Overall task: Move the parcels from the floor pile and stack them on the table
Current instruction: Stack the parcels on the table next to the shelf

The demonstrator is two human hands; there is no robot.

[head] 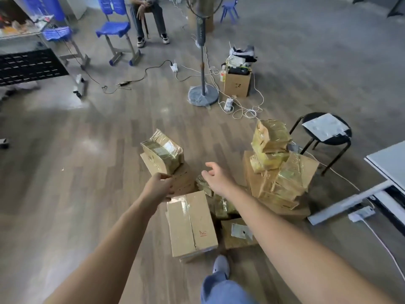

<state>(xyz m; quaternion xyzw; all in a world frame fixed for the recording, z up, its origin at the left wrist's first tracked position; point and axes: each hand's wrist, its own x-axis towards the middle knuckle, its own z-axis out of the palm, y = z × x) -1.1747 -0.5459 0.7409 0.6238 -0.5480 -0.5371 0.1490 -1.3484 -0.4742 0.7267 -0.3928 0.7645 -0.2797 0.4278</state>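
Observation:
A pile of brown cardboard parcels lies on the wooden floor. A small stack (pixel 162 155) with a tape-wrapped parcel on top stands at the left of the pile. In front of it lies a long plain box (pixel 190 224). To the right rises a taller heap of shiny taped parcels (pixel 278 170). My left hand (pixel 158 186) touches the near lower side of the small stack, fingers loosely bent. Just right of that stack my right hand (pixel 215 177) hovers spread, holding nothing. The white table (pixel 392 163) shows only its corner at the right edge.
A black stool (pixel 324 133) stands right of the pile. A fan stand (pixel 203 95), a carton (pixel 237 83) and white cables (pixel 245 110) lie beyond it. Blue chairs (pixel 115 29) and a seated person (pixel 149 18) are at the back. A power strip (pixel 361 213) sits by the table's leg.

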